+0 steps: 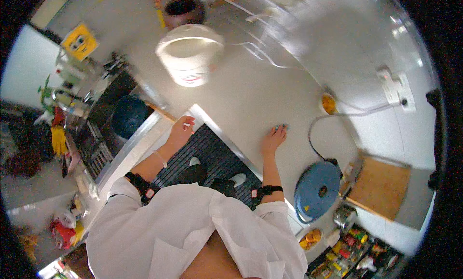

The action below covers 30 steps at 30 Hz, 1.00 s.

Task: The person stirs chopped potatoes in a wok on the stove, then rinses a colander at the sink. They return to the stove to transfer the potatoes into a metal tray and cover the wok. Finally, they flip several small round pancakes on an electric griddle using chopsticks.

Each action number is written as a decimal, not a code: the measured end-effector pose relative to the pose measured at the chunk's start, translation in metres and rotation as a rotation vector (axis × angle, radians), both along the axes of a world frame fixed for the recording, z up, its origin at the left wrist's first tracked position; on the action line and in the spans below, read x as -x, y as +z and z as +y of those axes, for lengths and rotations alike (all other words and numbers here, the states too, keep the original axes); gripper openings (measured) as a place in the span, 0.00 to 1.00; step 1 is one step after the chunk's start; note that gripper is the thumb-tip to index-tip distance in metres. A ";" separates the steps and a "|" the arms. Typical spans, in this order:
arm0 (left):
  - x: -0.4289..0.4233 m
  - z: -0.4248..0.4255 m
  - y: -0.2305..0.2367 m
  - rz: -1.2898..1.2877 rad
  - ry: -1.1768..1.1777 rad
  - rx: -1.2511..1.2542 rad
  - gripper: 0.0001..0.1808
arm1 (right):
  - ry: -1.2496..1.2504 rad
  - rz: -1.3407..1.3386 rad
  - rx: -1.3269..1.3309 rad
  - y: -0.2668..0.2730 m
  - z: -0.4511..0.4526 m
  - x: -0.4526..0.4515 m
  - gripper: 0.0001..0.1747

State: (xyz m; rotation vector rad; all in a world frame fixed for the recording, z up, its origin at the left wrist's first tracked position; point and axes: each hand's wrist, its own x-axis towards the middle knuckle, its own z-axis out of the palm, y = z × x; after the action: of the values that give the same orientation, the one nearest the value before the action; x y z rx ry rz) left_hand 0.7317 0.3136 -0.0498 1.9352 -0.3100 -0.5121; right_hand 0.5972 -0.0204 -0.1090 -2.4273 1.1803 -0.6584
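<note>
My left hand (182, 129) hangs with curled fingers over the counter's front edge, near the sink. The end of a thin wooden strip (162, 112) is close to its fingers; blur hides whether the hand touches it or holds anything small. My right hand (275, 138) is over the grey countertop (246, 98), its fingers a little spread and nothing visible in them. Dark or bluish colour shows at its fingertips. Ahead of both hands stands a white tub-like container (190, 58). A round blue electric appliance (318, 190) with a cord sits beyond my right forearm.
At left, the sink holds a dark blue basin (132, 116); yellow gloves (59, 140) hang nearby. A dark pot (183, 11) stands at the back. A bowl of orange food (328, 103), wall sockets (396, 89), a wooden board (381, 187) and a food dish (310, 239) are at right.
</note>
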 end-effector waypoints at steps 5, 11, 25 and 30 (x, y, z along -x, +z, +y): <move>-0.035 0.125 -0.013 0.109 0.357 -0.064 0.12 | 0.477 0.203 0.122 -0.018 0.059 -0.089 0.26; -0.021 0.202 -0.022 0.154 0.562 0.013 0.11 | 1.143 -0.194 -0.127 -0.026 0.140 -0.178 0.33; -0.088 0.263 -0.084 -0.001 0.382 -0.596 0.12 | 1.543 -0.022 -0.212 -0.007 0.218 -0.280 0.33; -0.127 0.254 -0.104 0.078 0.101 -0.960 0.15 | 1.535 0.020 -0.241 -0.004 0.221 -0.282 0.34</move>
State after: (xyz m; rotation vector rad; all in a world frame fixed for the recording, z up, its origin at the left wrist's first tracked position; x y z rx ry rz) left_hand 0.8589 0.5674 -0.1540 2.8217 0.1264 -0.7477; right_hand 0.8795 0.2010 -0.1129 -2.2587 -0.6904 0.0314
